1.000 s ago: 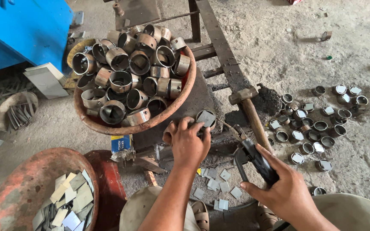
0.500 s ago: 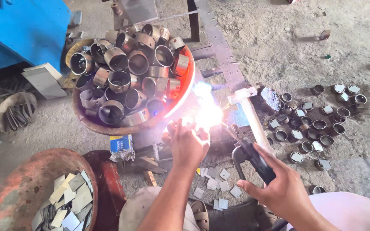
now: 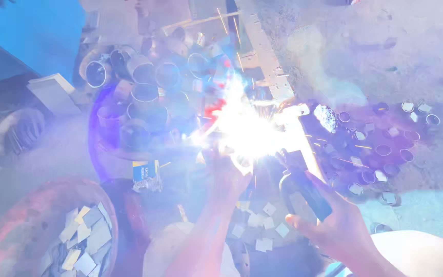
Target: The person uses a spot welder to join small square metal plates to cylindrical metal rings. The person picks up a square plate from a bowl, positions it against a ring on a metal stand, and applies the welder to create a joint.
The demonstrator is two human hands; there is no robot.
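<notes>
A blinding white welding arc (image 3: 247, 131) burns at the centre and washes out the view around it. My left hand (image 3: 226, 177) reaches up to the arc. Its fingers stay curled on a small metal workpiece that is lost in the glare. My right hand (image 3: 337, 225) grips the dark handle of an electrode holder (image 3: 306, 187), which points up and left into the arc. Sparks fly upward from the weld.
A wide bowl (image 3: 96, 141) of short metal tube pieces (image 3: 144, 95) sits left of the arc. A rusty red bowl (image 3: 21, 220) holds square plates (image 3: 83, 241). More plates (image 3: 262, 225) lie by my knees, and capped tubes (image 3: 385, 149) on the ground at right. A blue machine (image 3: 21, 36) is at top left.
The arc has grown from a small flash into a glare that floods the view with blue haze. Both hands stay in place. The hammer by the workpiece is now washed out.
</notes>
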